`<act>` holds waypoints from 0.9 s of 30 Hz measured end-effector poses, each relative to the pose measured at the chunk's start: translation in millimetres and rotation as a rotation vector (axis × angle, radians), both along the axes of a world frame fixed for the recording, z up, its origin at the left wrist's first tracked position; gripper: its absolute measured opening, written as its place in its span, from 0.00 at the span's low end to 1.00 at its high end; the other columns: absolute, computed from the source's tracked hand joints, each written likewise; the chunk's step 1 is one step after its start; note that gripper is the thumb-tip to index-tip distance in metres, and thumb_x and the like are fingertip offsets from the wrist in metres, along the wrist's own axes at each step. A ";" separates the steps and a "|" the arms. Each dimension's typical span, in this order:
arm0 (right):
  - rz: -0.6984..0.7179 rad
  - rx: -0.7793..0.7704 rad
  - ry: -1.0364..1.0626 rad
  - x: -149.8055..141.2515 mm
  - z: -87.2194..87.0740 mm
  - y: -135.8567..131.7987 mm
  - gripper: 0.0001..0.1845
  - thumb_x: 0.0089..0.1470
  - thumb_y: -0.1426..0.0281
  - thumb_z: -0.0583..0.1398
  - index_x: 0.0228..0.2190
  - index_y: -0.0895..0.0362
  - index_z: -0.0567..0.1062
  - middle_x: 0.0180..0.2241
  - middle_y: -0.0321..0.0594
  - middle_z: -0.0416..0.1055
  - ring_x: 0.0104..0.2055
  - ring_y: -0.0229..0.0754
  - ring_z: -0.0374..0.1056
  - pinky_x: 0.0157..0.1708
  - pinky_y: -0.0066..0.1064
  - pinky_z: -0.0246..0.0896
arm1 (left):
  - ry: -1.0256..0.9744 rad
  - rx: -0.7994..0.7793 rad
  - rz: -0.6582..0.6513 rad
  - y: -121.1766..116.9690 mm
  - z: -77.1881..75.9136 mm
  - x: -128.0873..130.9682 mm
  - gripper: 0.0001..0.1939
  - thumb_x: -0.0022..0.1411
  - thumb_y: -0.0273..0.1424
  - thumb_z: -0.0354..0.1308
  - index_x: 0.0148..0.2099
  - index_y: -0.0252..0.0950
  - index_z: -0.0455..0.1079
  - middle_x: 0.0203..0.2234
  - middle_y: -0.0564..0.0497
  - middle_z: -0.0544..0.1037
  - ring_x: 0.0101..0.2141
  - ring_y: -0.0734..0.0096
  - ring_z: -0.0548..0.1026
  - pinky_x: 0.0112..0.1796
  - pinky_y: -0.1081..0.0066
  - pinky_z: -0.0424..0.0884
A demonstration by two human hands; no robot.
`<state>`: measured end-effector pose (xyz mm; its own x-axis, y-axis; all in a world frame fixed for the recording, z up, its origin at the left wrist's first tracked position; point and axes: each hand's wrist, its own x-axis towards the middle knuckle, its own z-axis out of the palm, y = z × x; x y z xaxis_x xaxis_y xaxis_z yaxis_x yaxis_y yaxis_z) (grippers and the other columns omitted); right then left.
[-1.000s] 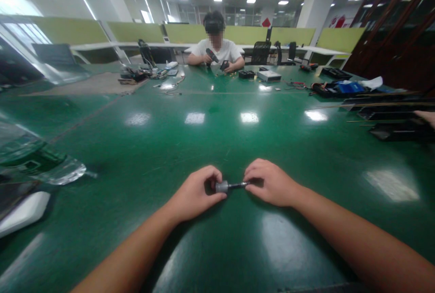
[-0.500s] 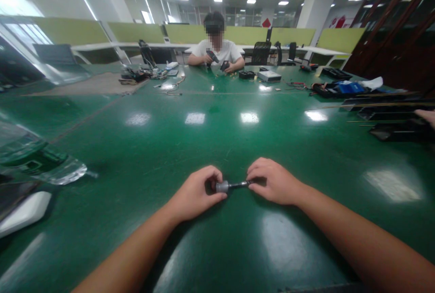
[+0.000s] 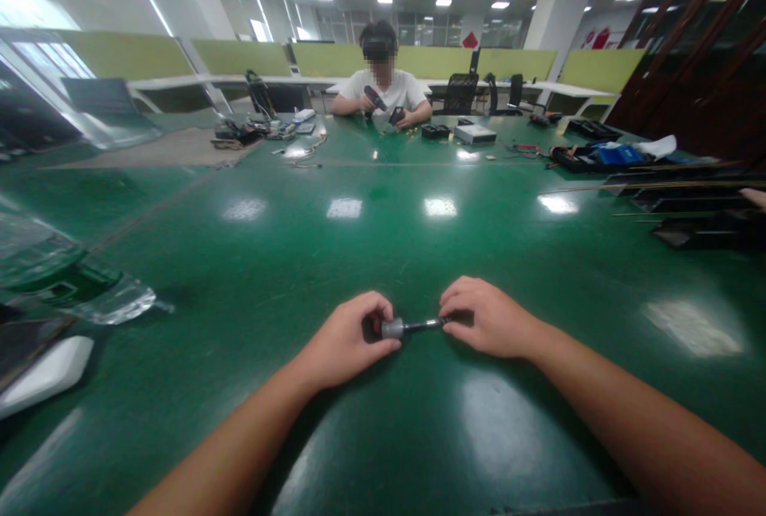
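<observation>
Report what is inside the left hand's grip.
The left hand holds a grey cylinder, its right end showing, with a dark rod extending to the right hand. The cylinder's left end is lost among fingers and shadow, so its shape cannot be told.

One shafted tool (image 3: 412, 327), two hands on it

One left hand (image 3: 347, 342) and one right hand (image 3: 491, 318) make the two. One green table (image 3: 383, 249) carries one clear bottle (image 3: 84, 281), one white object (image 3: 51, 372) at near left and one silver box (image 3: 475, 134). Beyond sits one person (image 3: 386, 89) with two dark objects (image 3: 375, 98) in hand. One other hand (image 3: 755, 197) shows at far right. The cables (image 3: 308, 155) are too tangled to count.
</observation>
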<state>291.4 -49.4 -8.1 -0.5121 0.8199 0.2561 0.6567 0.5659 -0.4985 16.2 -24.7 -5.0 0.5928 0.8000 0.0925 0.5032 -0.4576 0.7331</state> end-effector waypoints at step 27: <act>0.075 0.055 0.076 -38.2 -12.8 4.5 0.04 0.59 0.71 0.63 0.38 0.56 0.79 0.40 0.42 0.79 0.45 0.44 0.71 0.47 0.38 0.64 | 0.005 0.055 -0.001 0.5 0.3 4.9 0.09 0.55 0.28 0.65 0.38 0.36 0.69 0.31 0.53 0.73 0.32 0.69 0.73 0.34 0.72 0.68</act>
